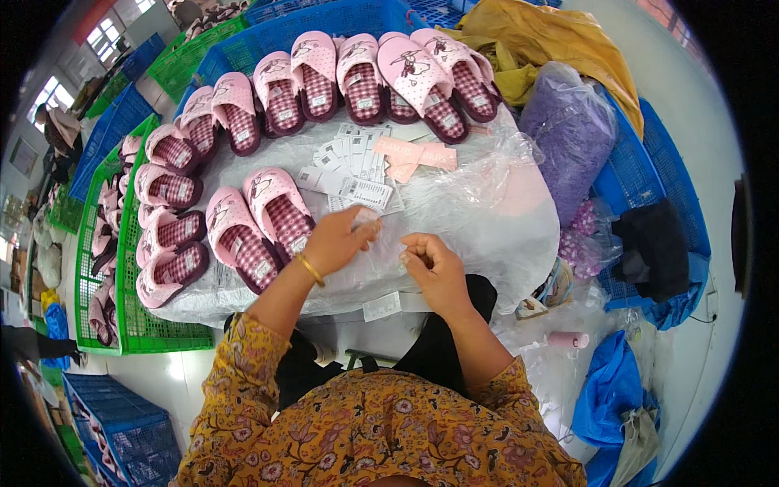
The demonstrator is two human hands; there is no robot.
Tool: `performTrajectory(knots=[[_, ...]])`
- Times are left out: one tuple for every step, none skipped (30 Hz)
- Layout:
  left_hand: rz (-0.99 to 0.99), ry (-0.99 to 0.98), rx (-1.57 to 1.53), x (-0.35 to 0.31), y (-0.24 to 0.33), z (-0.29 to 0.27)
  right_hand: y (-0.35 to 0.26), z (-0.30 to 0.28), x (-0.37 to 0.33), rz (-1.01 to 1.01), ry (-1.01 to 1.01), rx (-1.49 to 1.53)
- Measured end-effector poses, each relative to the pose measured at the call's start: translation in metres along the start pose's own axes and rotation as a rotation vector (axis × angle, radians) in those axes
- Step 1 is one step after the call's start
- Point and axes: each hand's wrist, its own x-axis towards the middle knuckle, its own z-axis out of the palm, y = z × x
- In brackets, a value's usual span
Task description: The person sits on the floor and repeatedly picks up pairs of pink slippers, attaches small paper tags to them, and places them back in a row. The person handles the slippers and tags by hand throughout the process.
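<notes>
Near the middle of the plastic-covered table (341, 296), my left hand (345, 239) has its fingers bent together just below a loose pile of white printed labels (357, 162). What its fingertips hold, if anything, I cannot make out. My right hand (436, 268) is beside it, thumb and forefinger pinched; anything between them is too small to name. Left of my left hand lies a pair of pink slippers (253, 223) with checked insoles. Pink paper tags (414, 154) lie at the right of the labels. Another white label (381, 307) lies at the table's near edge.
More pink slippers (316, 77) line the table's far and left edges. Green crates (154, 325) stand at the left, blue crates (641, 162) at the right. A bag of purple material (565, 122), a black cloth (652, 252) and a blue sack (613, 390) are at the right.
</notes>
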Motion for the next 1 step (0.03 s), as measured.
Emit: performTrajectory(knots=[[-0.1,-0.014,0.082,0.0112,-0.0027,-0.0071,0.0047,-0.0005,0.0026,0.017,-0.014,0.011]])
